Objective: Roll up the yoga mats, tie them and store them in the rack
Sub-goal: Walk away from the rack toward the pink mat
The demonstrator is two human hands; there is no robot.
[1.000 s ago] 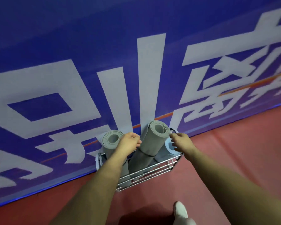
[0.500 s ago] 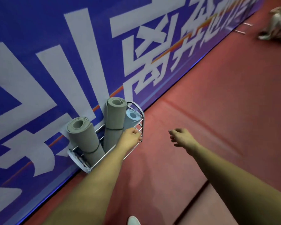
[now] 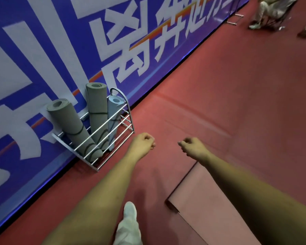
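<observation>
Three rolled mats (image 3: 95, 103) stand tied in rack (image 3: 130, 117), left of centre; our left hand (image 3: 142, 144) and right hand (image 3: 193, 147) hover mid-frame, loosely curled, holding nothing; pink mat (image 3: 210, 200) lower right likely next; we roll tight, edges flush.

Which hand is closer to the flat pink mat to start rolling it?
Right, probably. The right hand hangs just past the far edge of the flat pink mat, its forearm crossing above it. The left hand is nearer the rack, away from that mat. Both hold nothing.
</observation>
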